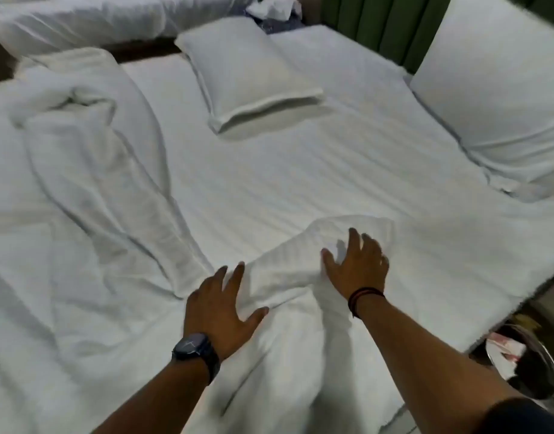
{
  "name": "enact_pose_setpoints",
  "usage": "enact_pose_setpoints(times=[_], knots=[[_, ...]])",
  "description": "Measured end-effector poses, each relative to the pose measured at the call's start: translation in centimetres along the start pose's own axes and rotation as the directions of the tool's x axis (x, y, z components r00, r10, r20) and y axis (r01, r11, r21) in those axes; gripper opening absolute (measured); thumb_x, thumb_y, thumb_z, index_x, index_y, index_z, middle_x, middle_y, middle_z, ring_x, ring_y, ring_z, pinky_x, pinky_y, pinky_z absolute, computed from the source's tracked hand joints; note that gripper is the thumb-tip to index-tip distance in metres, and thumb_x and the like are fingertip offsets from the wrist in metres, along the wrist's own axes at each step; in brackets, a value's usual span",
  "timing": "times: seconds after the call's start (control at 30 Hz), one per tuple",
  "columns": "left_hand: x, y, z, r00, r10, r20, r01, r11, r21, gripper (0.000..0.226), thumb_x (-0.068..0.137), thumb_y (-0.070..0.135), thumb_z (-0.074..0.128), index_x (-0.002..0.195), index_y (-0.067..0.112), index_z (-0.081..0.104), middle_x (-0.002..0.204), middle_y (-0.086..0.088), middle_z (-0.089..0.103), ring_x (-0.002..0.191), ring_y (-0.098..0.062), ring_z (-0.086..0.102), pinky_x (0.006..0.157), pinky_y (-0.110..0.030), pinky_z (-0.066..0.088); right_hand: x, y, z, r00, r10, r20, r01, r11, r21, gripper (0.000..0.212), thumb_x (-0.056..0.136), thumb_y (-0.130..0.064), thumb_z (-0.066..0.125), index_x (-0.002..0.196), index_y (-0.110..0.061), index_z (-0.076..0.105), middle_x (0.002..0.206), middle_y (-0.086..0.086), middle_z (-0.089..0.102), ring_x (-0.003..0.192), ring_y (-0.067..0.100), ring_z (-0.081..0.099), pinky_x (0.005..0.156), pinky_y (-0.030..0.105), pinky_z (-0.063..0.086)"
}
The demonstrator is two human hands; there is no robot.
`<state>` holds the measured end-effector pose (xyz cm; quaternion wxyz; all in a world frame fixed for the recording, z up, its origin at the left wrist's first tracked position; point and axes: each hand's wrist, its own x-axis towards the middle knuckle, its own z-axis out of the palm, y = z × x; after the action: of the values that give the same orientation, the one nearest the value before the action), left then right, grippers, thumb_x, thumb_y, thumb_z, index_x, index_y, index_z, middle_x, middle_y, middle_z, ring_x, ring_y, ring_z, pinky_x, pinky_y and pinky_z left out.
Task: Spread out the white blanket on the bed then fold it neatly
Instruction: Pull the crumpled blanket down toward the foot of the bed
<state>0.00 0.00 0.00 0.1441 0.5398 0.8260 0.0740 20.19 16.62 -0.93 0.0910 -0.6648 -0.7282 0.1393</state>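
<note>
The white blanket [91, 189] lies crumpled over the left and near part of the bed [347, 183], with a rumpled corner pushed up between my hands. My left hand [220, 305], with a dark watch on its wrist, rests flat on the blanket, fingers spread. My right hand [357, 266], with a dark and red band on its wrist, lies palm down on the raised corner fold, fingers apart. Neither hand grips the cloth.
A white pillow [250, 73] lies at the middle of the bed's head and a larger pillow [501, 86] leans at the right against a green headboard [385, 29]. More white bedding [81, 20] sits at the far left. A bin with rubbish [526, 355] stands beside the bed's right edge.
</note>
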Motion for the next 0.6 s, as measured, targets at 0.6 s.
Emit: enact_pose_setpoints(times=[0.6], knots=[[-0.6,-2.6,6.8,0.956,-0.213,0.2,0.254,0.945,-0.208,0.056,0.067,0.075,0.059,0.108,0.038,0.047,0.1,0.012,0.056,0.093,-0.018,0.058,0.074,-0.032,0.043,1.6,-2.7,3.8,0.996,0.077,-0.038,-0.054,0.91,0.411,0.044,0.081,-0.018,0.055,0.125,-0.016,0.052,0.099,0.016,0.069,0.093,0.038,0.063,0.084,0.045,0.05]])
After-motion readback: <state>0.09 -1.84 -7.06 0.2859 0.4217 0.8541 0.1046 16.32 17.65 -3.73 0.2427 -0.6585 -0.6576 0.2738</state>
